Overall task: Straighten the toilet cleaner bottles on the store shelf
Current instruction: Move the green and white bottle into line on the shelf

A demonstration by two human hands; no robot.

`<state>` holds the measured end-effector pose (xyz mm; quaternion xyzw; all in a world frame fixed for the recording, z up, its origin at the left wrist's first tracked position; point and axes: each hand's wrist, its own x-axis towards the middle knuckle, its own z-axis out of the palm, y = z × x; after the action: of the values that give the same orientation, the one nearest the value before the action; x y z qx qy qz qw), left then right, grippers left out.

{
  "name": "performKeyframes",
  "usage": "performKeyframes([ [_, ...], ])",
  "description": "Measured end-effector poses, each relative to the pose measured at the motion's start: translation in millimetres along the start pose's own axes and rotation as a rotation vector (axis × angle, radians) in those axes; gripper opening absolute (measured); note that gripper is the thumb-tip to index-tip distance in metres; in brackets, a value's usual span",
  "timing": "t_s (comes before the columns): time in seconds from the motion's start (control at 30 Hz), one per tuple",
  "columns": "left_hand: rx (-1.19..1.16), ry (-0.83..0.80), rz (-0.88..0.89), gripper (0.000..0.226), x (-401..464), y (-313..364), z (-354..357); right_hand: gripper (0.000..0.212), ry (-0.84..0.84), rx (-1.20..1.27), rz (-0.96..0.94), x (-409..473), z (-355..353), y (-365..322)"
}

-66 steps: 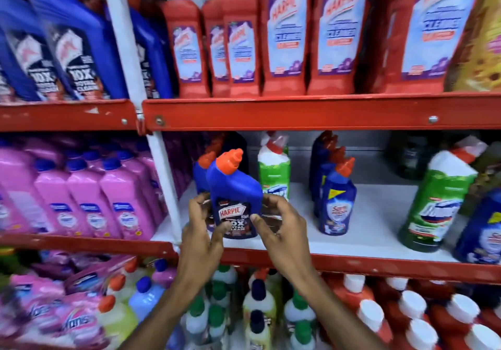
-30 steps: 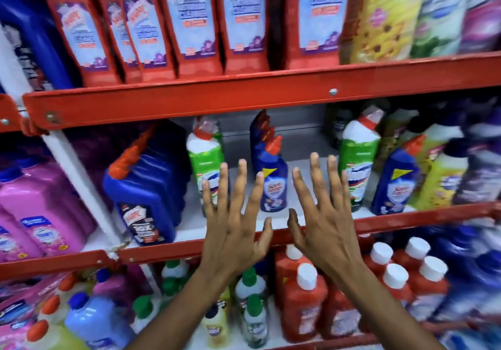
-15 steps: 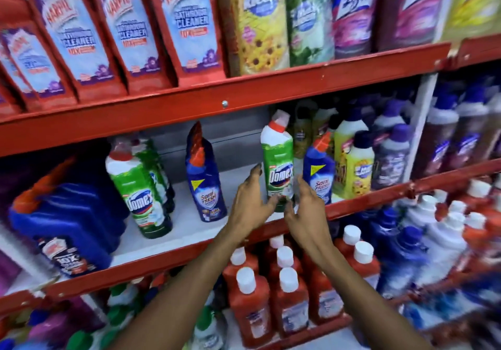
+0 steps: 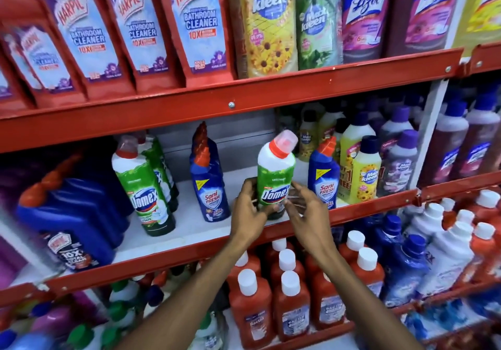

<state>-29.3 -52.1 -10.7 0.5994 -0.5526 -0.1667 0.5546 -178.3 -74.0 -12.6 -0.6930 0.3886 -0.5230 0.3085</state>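
Observation:
On the middle shelf (image 4: 189, 230) a green Domex bottle (image 4: 275, 176) with a red-and-clear cap stands near the front edge. My left hand (image 4: 248, 208) grips its lower left side and my right hand (image 4: 303, 208) wraps its lower right, the fingers blurred. Right beside it stands a blue Sani Fresh bottle (image 4: 324, 176). Further left are another Sani Fresh row (image 4: 208, 184), a Domex row (image 4: 146, 192) and a row of blue Harpic bottles (image 4: 70, 222).
Yellow and purple Max Kleen bottles (image 4: 366, 170) crowd the shelf's right end. Red Harpic bathroom cleaner packs (image 4: 200, 24) fill the upper shelf. Red bottles with white caps (image 4: 290, 303) stand below. A white upright post (image 4: 431, 133) divides the shelving at the right.
The view has swung right from the blue Harpic bottles. Both hands left the Harpic bottle, reached across open, and now close around the green Domex bottle.

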Motion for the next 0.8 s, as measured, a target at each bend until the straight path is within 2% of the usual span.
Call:
performKeyframes([
  [0.17,-0.085,0.029,0.043,0.066,-32.8,5.2,-62.3,0.04,-0.126,0.122,-0.058,-15.7,19.5,-30.1],
  [0.27,-0.104,0.102,0.033,0.074,-50.4,6.7,-104.1,0.037,-0.172,0.189,-0.108,-27.7,51.3,-57.0],
  [0.37,-0.063,0.171,0.038,0.068,-60.2,-1.8,-141.2,0.036,-0.195,0.257,-0.128,-35.0,89.9,-76.6],
  [0.6,0.014,0.315,0.02,0.059,-71.2,-40.3,-210.7,0.035,-0.292,0.249,-0.111,-44.0,173.4,-103.6],
  [0.8,0.088,0.337,-0.015,0.069,-70.9,-72.4,-229.1,0.035,-0.334,0.175,-0.067,-44.8,211.1,-100.0],
])
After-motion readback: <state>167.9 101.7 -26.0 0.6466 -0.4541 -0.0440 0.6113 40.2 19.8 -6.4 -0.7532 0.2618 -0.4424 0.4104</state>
